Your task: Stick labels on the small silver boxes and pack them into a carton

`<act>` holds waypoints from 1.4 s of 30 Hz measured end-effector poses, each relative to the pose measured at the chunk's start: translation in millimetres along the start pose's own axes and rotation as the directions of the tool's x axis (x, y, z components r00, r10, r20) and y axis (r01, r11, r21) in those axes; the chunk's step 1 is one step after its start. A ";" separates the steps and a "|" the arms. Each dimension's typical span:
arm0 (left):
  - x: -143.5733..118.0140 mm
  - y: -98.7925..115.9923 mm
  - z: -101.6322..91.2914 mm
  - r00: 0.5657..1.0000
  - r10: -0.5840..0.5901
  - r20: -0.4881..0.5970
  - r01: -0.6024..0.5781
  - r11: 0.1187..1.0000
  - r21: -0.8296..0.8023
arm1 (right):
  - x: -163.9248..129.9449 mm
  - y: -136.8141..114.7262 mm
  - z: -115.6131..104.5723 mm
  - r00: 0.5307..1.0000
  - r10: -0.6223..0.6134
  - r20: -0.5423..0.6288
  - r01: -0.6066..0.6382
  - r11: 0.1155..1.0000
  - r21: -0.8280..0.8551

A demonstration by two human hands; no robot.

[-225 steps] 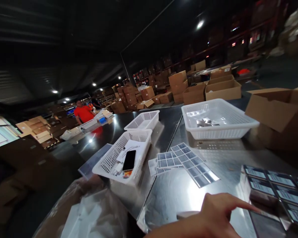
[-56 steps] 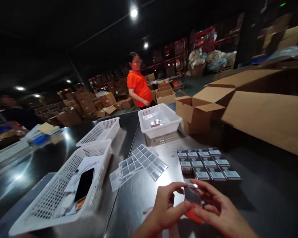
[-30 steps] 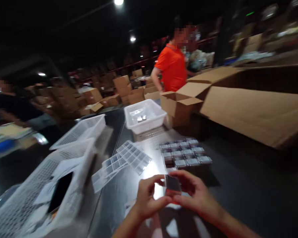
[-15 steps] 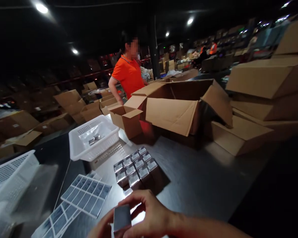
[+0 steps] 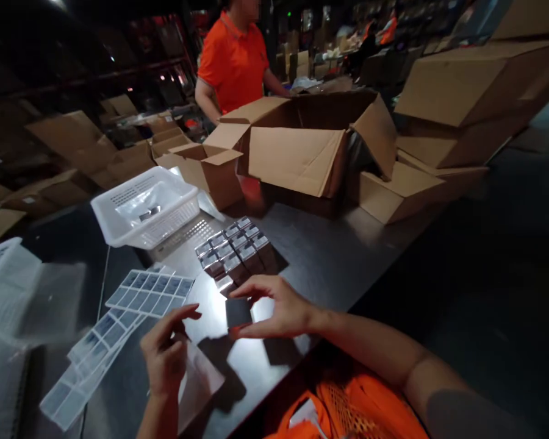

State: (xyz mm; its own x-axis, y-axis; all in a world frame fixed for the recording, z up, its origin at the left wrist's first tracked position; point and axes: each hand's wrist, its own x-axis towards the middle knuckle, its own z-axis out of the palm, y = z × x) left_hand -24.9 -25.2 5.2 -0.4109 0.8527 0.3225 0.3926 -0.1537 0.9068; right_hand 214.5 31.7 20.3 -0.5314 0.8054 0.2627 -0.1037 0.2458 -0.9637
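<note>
I'd guess that small box (image 5: 238, 313) is stiff and light; right hand (image 5: 281, 312) pinches its sides, left hand (image 5: 167, 350) gapes.

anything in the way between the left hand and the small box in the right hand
Nothing visible. Only metal tabletop shows between the left hand and the small box in the right hand; a white sheet lies lower in the picture, not between them.

Before you, the small box (image 5: 238, 314) shows dark grey, the label sheets (image 5: 149, 294) carry white-edged grids of slate grey, the perforated basket (image 5: 176, 221) is white, the open carton (image 5: 297, 157) plain brown, your mesh garment (image 5: 348, 405) vivid orange.
</note>
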 end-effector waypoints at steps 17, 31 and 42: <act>30.4 -11.8 -15.9 0.896 -0.225 -0.382 0.254 0.967 0.027 | 37.3 50.6 -141.9 0.767 0.027 -0.641 -0.575 0.473 -0.668; 19.9 -0.8 -7.8 0.912 -0.220 -0.347 0.235 0.972 0.003 | 11.3 -11.2 62.8 0.929 -0.330 0.169 0.352 0.640 -0.683; 27.5 5.8 -18.6 0.959 -0.257 -0.117 0.225 0.946 -0.235 | 53.5 5.0 81.4 0.990 0.103 0.102 -0.052 0.908 -0.415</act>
State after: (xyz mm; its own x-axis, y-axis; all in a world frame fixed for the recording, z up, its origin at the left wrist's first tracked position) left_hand -49.2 -12.0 24.4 -0.5912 0.7993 0.1078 0.0852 -0.0710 0.9938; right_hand 117.1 32.1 25.7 -0.6220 0.7673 0.1562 0.2823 0.4058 -0.8693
